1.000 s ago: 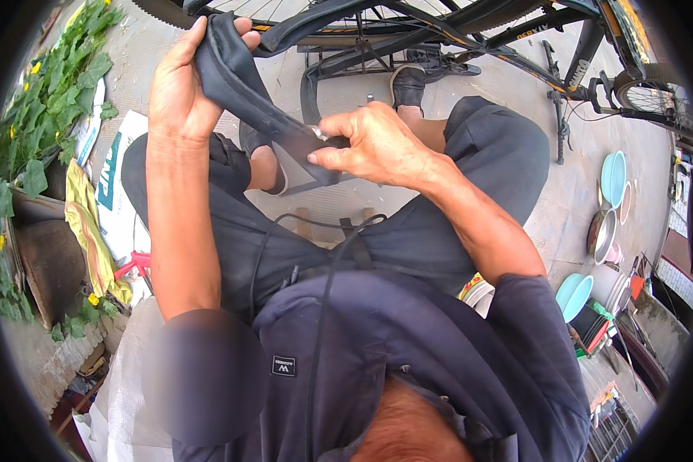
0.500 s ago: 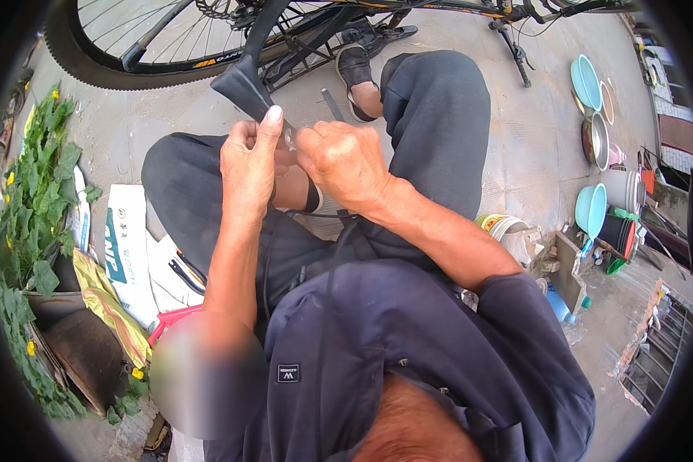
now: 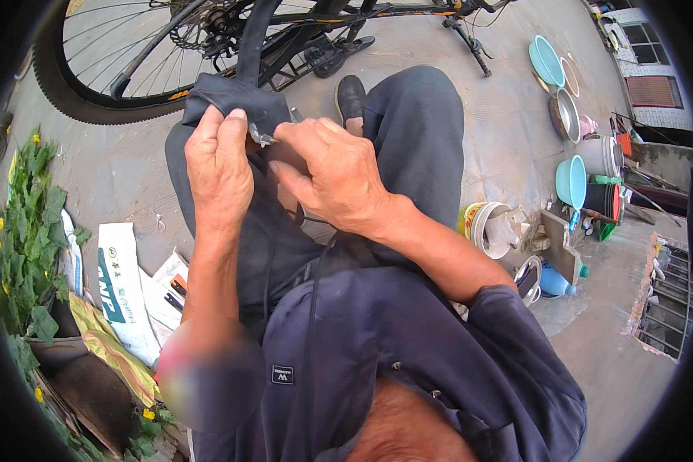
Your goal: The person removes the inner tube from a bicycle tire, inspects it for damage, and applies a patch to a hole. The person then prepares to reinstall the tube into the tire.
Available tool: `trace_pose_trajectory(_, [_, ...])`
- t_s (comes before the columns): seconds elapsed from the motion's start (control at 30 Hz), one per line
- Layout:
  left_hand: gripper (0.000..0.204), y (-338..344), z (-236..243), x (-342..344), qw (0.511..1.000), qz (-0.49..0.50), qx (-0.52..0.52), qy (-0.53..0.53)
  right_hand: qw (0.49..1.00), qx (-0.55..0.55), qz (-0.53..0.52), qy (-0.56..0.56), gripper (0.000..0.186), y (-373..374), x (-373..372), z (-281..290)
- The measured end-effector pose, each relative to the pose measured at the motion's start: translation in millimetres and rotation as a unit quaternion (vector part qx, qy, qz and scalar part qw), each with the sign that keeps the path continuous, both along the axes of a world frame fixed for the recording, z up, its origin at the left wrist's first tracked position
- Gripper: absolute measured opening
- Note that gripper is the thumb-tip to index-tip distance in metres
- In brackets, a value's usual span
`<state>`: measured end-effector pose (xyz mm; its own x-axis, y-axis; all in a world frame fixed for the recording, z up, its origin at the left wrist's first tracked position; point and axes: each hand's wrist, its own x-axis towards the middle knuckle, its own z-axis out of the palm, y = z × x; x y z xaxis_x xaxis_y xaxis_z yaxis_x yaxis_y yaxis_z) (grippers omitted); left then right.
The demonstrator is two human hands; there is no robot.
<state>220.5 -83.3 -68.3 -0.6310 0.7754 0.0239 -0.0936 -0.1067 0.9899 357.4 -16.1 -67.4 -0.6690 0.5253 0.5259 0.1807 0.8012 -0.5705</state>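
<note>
My left hand [image 3: 222,173] is closed on a black bicycle inner tube [image 3: 242,100], its thumb pressed on the rubber. The tube is bunched and flattened there, and leads up to the bicycle's rear wheel. A small crinkled, shiny clear piece [image 3: 262,138] sits at the tube's edge, between my two hands; its kind is unclear. My right hand [image 3: 335,169] has its index fingertip against that piece. The thumb of this hand stands apart, below the bent fingers.
A bicycle [image 3: 285,35] lies across the far side, its tyre [image 3: 61,100] at upper left. White sacks [image 3: 123,285] and leafy plants [image 3: 31,239] are on the left. At right stand a bucket [image 3: 476,223], turquoise basins [image 3: 570,183] and a blue bottle [image 3: 554,279].
The tube has come nearer and is spread wider over my left fingers. My right thumb has parted from the index finger, and more of the shiny piece shows. The whole view has shifted.
</note>
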Motion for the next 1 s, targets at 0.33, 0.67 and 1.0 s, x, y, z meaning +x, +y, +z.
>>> trace_pose_trajectory(0.33, [0.031, 47, 31, 16, 0.987, -0.007, 0.053, 0.150, 0.871, -0.409, 0.247, -0.116, 0.063, 94, 18, -29])
trace_pose_trajectory(0.67, [0.027, 148, -10, 23, 0.988, -0.108, 0.006, 0.112, 0.893, -0.435, -0.119, 0.001, 0.036, 106, 78, -52])
trace_pose_trajectory(1.0, [0.078, 145, -50, 94, 0.923, -0.238, -0.237, -0.189, 0.954, -0.098, -0.280, -0.046, 0.027, 73, 106, -72])
